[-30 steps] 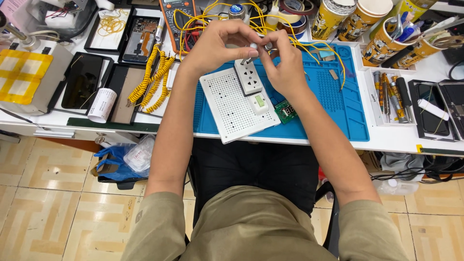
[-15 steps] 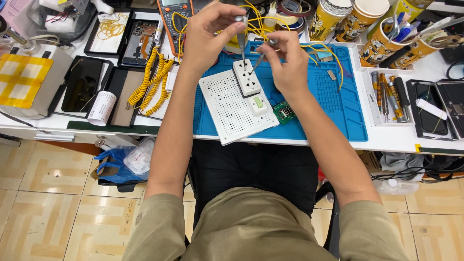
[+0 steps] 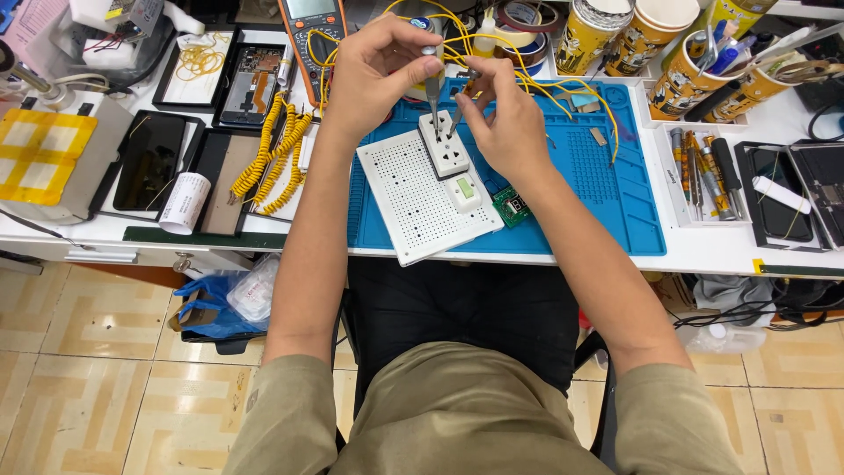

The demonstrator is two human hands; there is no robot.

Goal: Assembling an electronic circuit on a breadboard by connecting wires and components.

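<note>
My left hand grips a slim test probe held upright, its tip down in the white wall socket. My right hand holds a second probe, slanted toward the same socket. The socket sits at the far end of a white perforated board, with a white rocker switch just in front of it. Yellow leads run from the probes back toward an orange multimeter. The board lies on a blue work mat.
A small green circuit board lies right of the white board. Coiled yellow cables, black trays and a paper roll lie at left. Paper cups with tools and a tool tray stand at right.
Both hands were together above the socket; they drew apart and lowered, and the two probe tips now point down into the socket.
</note>
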